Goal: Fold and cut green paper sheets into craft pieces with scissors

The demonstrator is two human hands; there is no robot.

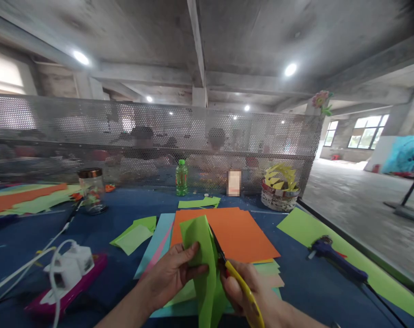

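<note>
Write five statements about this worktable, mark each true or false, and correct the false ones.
1. The left hand holds green paper. True.
2. The scissors are in the left hand. False: the right hand holds the scissors.
3. A green bottle stands in front of the perforated screen. True.
4. The basket holds blue pieces. False: the pieces in the basket are yellow.
5. The jar stands to the right of the bottle. False: the jar stands to its left.
</note>
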